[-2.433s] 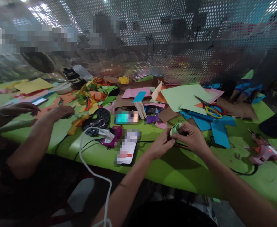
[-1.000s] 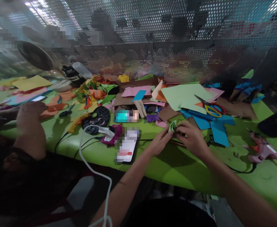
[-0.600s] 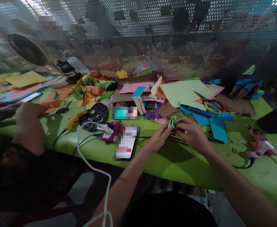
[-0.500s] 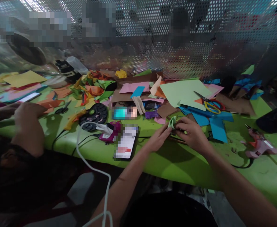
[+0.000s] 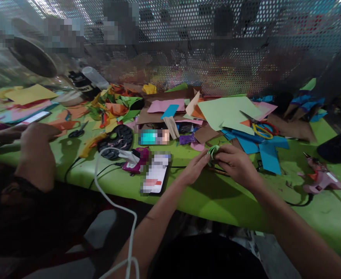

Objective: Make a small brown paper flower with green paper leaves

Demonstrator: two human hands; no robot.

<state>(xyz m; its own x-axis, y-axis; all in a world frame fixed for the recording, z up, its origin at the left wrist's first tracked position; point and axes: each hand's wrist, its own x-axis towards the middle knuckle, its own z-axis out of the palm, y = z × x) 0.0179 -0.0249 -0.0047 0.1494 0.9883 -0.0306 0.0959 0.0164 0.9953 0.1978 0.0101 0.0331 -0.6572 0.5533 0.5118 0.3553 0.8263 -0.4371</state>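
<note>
Between my two hands is a small curled piece of light green paper (image 5: pixel 213 152), held just above the table's front part. My left hand (image 5: pixel 196 167) pinches it from the left side. Fingers of my right hand (image 5: pixel 235 162) close on its right side and hide part of it. Beneath the hands a thin dark stick or cable lies on the green table cover (image 5: pixel 199 205). Blue paper strips (image 5: pixel 269 158) rest to the right of my right hand. Left of my left hand lies a phone (image 5: pixel 156 176) with its screen lit.
Scissors (image 5: pixel 259 128) lie on a light green sheet (image 5: pixel 225 112). A pink glue gun (image 5: pixel 323 178) is at the right, a yellow one (image 5: pixel 92 145) at the left. A white cable (image 5: pixel 132 221) crosses the table edge. At far left are another person's hands (image 5: pixel 33 133).
The green paper has become more tightly curled between my fingers, and my right hand has turned slightly over it. The camera view has shifted a little.
</note>
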